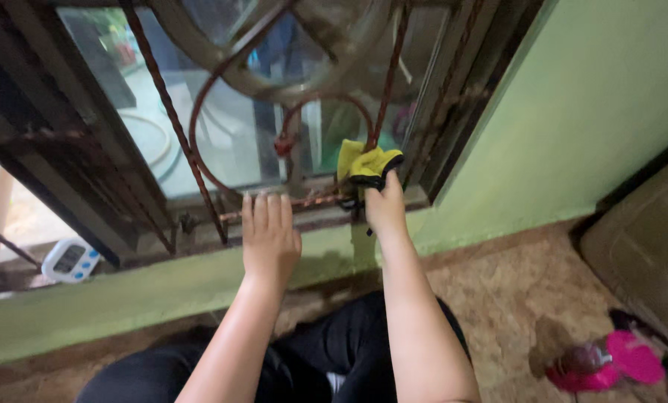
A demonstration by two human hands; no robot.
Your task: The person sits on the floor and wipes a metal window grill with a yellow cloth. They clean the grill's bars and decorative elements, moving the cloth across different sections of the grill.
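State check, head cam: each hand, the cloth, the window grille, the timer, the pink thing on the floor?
Left hand: open, flat on the window ledge.
Right hand: closed on the yellow cloth.
Yellow cloth: bunched, pressed against the grille.
Metal grille: rusty, fixed before the glass.
White timer: lying on the sill, display unreadable.
Pink object: lying on the floor.

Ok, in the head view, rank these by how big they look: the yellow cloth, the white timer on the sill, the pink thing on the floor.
1. Pink thing, largest, though it lies nearer the camera, so true size is unsure.
2. Yellow cloth, partly bunched in the right hand.
3. White timer, close to the cloth; I would not split those two firmly.
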